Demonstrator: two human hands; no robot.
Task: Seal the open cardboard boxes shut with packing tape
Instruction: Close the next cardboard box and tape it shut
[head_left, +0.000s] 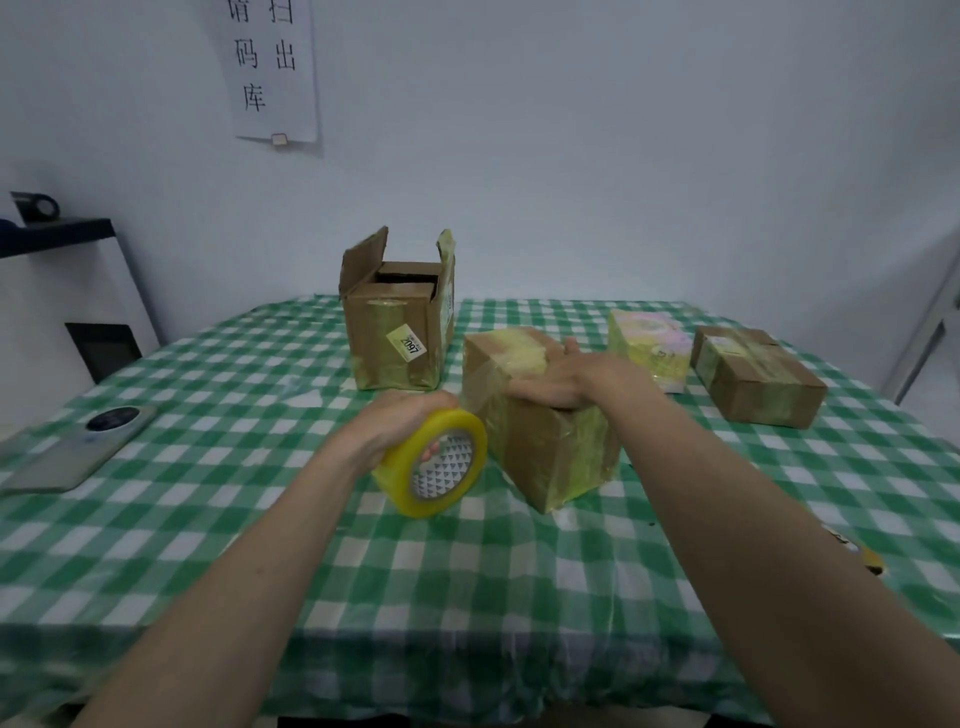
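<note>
- Left hand (402, 423) curled round a yellow-edged roll of clear packing tape (434, 462), fingers hooked through the core, roll tipped on edge just above the green-and-white checked table (208, 545).
- Held low and close to the near brown cardboard box wrapped in yellowish tape (540, 415), probably so a strip can run off the roll straight onto the box's side.
- Faint clear strip apparently stretched from roll to box; too blurred to be sure.
- Right hand (550, 376) laid flat on top of that near box, fingers straight and together, likely pressing the flaps down and pinning the box against the pull of the tape.
- Near box turned corner-on toward the person, flaps closed, much of it already taped.
- Behind it, a taller brown cardboard box with flaps standing up (397, 317), not yet sealed, a yellow label on its front.
- At far right, a flat brown taped box (756, 376) and a pale pink-and-yellow wrapped box (652, 351), set aside, seemingly done.
- Grey phone with a round dark camera (78, 447) lying at the table's left edge, well apart from the work.
</note>
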